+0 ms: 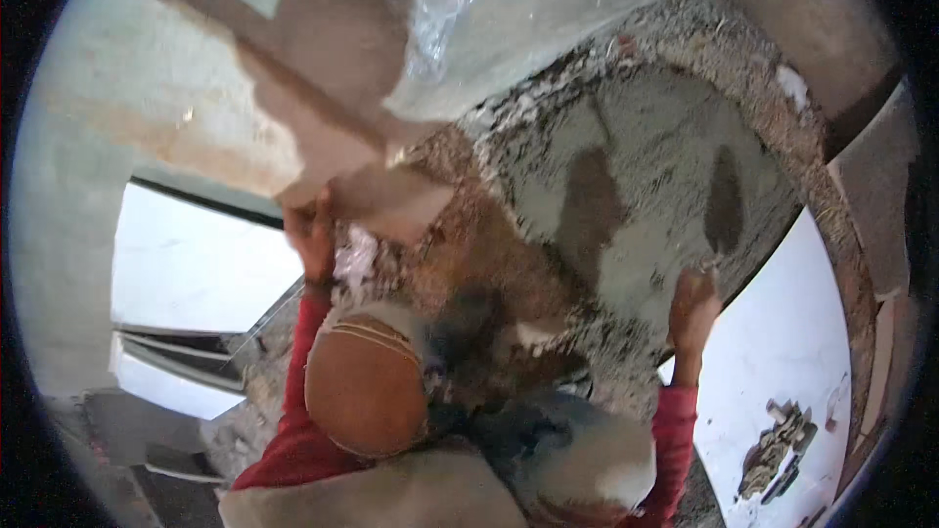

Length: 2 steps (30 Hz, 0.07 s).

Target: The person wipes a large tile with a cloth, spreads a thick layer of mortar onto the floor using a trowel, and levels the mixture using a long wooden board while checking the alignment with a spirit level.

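Note:
My right hand [693, 308] is closed around what looks like the handle of a trowel [724, 200]. Its dark, leaf-shaped blade lies over a bed of wet grey mortar [665, 166]; the handle is hidden in my fist. Off to the left, my left hand [311, 235] has its fingers stretched out against the base of the pale wall [215, 127], beside a white marbled tile [196, 264]. Nothing shows in its grasp. Past its fingers sits a brownish flat patch [391, 200], whether slab or shadowed wall I cannot tell.
A white tile [782, 352] bearing broken debris [778, 450] lies to the right. Brown soil [479, 254] borders the mortar. Clear plastic sheeting [430, 0] hangs at the far wall. My bent knee [367, 391] is close below my left hand. More tiles [176, 376] are stacked at the left.

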{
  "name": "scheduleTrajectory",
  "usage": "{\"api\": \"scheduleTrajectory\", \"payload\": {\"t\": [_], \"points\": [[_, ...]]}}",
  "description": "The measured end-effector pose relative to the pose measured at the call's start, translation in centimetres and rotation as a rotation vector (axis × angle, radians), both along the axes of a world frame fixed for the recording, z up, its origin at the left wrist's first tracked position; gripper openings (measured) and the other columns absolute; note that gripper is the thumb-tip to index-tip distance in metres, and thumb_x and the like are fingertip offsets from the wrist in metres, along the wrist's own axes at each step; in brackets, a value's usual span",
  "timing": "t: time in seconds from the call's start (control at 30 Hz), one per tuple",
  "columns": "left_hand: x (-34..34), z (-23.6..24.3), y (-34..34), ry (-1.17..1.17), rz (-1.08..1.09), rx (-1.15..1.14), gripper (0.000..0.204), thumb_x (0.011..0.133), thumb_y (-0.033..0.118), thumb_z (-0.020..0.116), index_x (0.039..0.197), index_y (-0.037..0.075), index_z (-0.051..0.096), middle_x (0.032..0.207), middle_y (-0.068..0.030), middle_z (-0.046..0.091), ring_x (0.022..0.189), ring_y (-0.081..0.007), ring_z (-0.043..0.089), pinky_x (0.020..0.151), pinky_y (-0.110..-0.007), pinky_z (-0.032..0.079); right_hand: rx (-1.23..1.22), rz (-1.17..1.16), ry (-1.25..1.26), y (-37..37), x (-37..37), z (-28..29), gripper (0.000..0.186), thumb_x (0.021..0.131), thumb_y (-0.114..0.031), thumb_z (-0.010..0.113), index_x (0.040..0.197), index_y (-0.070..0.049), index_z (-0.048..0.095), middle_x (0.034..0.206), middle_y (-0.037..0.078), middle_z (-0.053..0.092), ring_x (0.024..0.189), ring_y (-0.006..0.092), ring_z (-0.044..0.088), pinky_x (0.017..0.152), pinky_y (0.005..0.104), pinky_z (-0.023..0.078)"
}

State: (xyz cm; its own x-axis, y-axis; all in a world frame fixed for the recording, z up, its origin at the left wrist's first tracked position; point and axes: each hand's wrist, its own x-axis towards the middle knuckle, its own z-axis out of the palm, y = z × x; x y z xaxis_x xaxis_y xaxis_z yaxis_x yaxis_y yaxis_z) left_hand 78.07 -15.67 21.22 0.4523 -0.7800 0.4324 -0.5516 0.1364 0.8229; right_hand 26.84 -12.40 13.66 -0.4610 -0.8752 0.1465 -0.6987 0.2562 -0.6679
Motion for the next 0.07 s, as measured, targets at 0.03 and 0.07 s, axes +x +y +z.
{"api": "scheduleTrajectory", "payload": {"t": [0.03,0.07], "points": [[0.4,-1.0,0.2,0.053,0.006,-0.007,0.048,0.092,0.021,0.07,0.131,0.003,0.049,0.125,-0.011,0.06,0.11,-0.018,0.056,0.094,-0.031,0.046,-0.213,0.025,0.039,-1.2,-0.6,1.3,0.034,0.096,-0.015,0.056,0.124,0.005,0.055,0.091,0.029,0.064,0.065,0.0383,0.058,0.065,0.0447,0.05],[0.7,-2.0,2.0,0.068,-0.03,0.059,0.048,0.092,0.021,0.07,0.131,0.003,0.049,0.125,-0.011,0.06,0.11,-0.018,0.056,0.094,-0.031,0.046,-0.269,0.0,0.011,-1.0,-1.3,2.6,0.034,0.096,-0.015,0.057,0.124,0.004,0.055,0.091,0.028,0.065,0.066,0.0366,0.06,0.064,0.0443,0.05]]}}
